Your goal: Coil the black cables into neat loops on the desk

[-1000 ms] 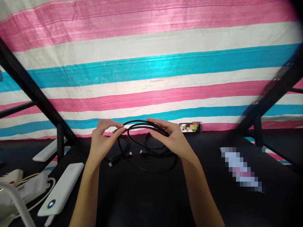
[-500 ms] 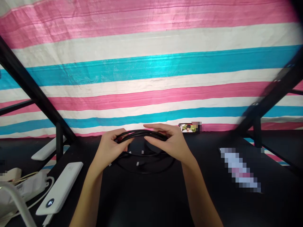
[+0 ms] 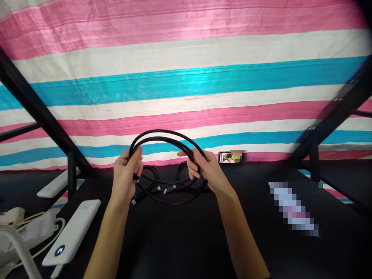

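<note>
A black cable (image 3: 162, 138) hangs in loose loops between my two hands, above the black table (image 3: 171, 244). My left hand (image 3: 126, 170) is closed on the left side of the loops, thumb on top; a metal connector shows just below its fingers. On the right side, my right hand (image 3: 203, 166) grips the loops between thumb and fingers. Behind and below them, another coiled black cable (image 3: 151, 182) lies on the table to the left, with light-coloured plugs (image 3: 165, 190) near the middle. More black cable (image 3: 182, 170) lies behind my right hand, partly hidden.
At the left lie a white power bank (image 3: 74, 232) with a small display, a second white block (image 3: 55, 186) and a white power strip (image 3: 37, 232) with cords. A phone (image 3: 229, 157) leans at the back; a blurred-out item (image 3: 293, 209) lies right. Black frame bars (image 3: 43, 108) flank a striped sheet (image 3: 186, 85).
The loops have opened out from a flat bundle into wide rings that rise higher. My hands have turned, and the coiled cables on the table behind show more.
</note>
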Demonstrator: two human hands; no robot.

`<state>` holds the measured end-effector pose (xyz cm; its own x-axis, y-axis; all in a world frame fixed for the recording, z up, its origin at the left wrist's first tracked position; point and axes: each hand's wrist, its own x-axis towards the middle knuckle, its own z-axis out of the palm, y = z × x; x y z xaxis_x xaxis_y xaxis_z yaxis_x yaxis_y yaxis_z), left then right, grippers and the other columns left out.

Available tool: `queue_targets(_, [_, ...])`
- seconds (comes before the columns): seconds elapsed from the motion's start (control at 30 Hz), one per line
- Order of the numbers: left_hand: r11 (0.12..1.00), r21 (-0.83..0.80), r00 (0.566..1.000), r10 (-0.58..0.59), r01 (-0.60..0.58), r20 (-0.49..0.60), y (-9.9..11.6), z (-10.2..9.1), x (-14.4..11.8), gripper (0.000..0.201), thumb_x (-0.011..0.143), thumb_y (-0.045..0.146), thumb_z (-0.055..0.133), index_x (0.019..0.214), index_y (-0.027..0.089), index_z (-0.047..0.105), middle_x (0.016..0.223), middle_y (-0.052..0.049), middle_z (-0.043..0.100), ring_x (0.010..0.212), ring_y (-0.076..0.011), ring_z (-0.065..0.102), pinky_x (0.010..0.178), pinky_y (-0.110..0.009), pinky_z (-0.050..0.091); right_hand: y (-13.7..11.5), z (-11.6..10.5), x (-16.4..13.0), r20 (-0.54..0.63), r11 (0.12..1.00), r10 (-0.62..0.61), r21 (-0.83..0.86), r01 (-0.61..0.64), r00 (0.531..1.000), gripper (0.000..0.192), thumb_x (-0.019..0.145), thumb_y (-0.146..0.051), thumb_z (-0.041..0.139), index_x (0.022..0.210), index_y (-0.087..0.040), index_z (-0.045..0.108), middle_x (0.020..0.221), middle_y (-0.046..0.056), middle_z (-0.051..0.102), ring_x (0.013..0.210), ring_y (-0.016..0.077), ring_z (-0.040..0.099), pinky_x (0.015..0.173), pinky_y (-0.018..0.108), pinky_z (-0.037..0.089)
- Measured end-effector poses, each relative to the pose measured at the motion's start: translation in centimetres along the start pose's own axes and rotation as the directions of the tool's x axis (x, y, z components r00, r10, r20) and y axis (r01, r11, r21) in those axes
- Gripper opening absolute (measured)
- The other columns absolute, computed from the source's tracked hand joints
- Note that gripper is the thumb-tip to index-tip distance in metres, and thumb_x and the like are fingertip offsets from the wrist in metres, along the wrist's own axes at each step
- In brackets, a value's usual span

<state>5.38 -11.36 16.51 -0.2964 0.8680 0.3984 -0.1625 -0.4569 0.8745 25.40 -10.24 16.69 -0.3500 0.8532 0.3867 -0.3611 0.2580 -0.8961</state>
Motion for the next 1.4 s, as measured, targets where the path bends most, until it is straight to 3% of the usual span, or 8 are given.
queue_targets(0.1, [0.994,0.059,0.976,-0.099,0.089,0.192,0.1,-0.1,-0.2,0.04,0.084,0.037,0.063,0.058,0.017,0.04,0.045,0.008,0.029,0.04,-0.0046,0.031,0.042,-0.02,0.025,-0.3,-0.5,0.1,-0.056,0.992,0.044,0.123,-0.037,0.997,0.049,0.08,-0.062,0.056,0.079,-0.015,0.07,0.046,-0.009,0.028,0.035,0.0014,0.018,0.032,0.016,0.016])
queue_targets(0.2, [0.965,0.202,0.856,-0.245,0.169,0.456,0.3,-0.7,-0.4,0.039,0.085,0.043,0.06,0.061,0.017,0.044,0.041,0.007,0.033,0.04,-0.0069,0.041,0.045,-0.021,0.028,-0.5,-1.3,0.1,-0.21,0.992,0.035,0.125,-0.009,0.977,0.038,0.075,-0.051,0.07,0.063,-0.015,0.064,0.042,-0.01,0.022,0.035,0.0005,0.014,0.033,0.017,0.007])
queue_targets(0.3, [0.958,0.224,0.769,-0.279,0.181,0.575,0.2,-1.1,-0.5,0.039,0.083,0.051,0.059,0.067,0.016,0.051,0.038,0.008,0.034,0.036,-0.0067,0.039,0.044,-0.021,0.026,-0.6,-1.5,0.0,-0.237,0.999,0.026,0.032,-0.019,0.971,0.026,0.072,-0.042,0.075,0.07,-0.016,0.069,0.042,-0.01,0.029,0.036,0.0009,0.02,0.034,0.017,0.01])
queue_targets(0.47, [0.942,0.213,0.685,-0.336,0.26,0.647,0.0,-0.8,-0.8,0.056,0.088,0.063,0.036,0.059,0.016,0.047,0.036,0.008,0.026,0.03,-0.0053,0.026,0.042,-0.025,0.017,-0.4,-0.3,-0.3,-0.084,0.974,-0.046,-0.223,0.027,0.995,0.021,0.079,-0.034,0.068,0.088,-0.016,0.074,0.042,-0.006,0.046,0.04,0.0044,0.038,0.04,0.018,0.025])
queue_targets(0.6, [0.89,0.269,0.698,-0.455,0.367,0.553,0.7,-0.6,-0.9,0.054,0.09,0.057,0.039,0.054,0.018,0.035,0.037,0.008,0.023,0.03,-0.004,0.023,0.042,-0.026,0.012,-0.2,0.6,-0.5,-0.067,0.929,-0.093,-0.364,0.063,0.993,0.022,0.083,-0.032,0.064,0.093,-0.015,0.074,0.048,-0.003,0.054,0.043,0.0057,0.041,0.042,0.02,0.031])
queue_targets(0.83, [0.884,0.155,0.729,-0.454,0.441,0.512,1.7,-0.8,-0.5,0.047,0.091,0.048,0.046,0.057,0.016,0.038,0.04,0.007,0.028,0.033,-0.0037,0.025,0.041,-0.024,0.013,-0.2,0.9,-0.8,0.053,0.866,-0.1,-0.488,0.113,0.994,0.033,0.088,-0.027,0.057,0.121,-0.027,0.064,0.074,-0.002,0.065,0.057,0.0068,0.054,0.055,0.019,0.045])
queue_targets(1.17, [0.879,0.12,0.686,-0.439,0.462,0.579,1.8,-0.8,-0.9,0.039,0.09,0.041,0.05,0.061,0.014,0.049,0.039,0.007,0.033,0.031,-0.0042,0.031,0.039,-0.022,0.017,-0.2,0.3,-1.1,0.159,0.577,-0.424,-0.711,0.401,0.891,0.033,0.089,-0.008,0.052,0.112,-0.026,0.069,0.079,-0.003,0.068,0.07,0.0083,0.063,0.07,0.02,0.048])
queue_targets(1.4, [0.897,0.177,0.668,-0.422,0.404,0.613,2.7,-0.7,-2.0,0.042,0.083,0.049,0.058,0.06,0.016,0.047,0.038,0.007,0.033,0.03,-0.0032,0.025,0.034,-0.019,0.016,0.1,0.5,-0.9,0.258,0.596,-0.45,-0.627,0.502,0.855,0.033,0.089,-0.006,0.053,0.11,-0.024,0.07,0.083,-0.001,0.068,0.073,0.0086,0.062,0.07,0.02,0.049])
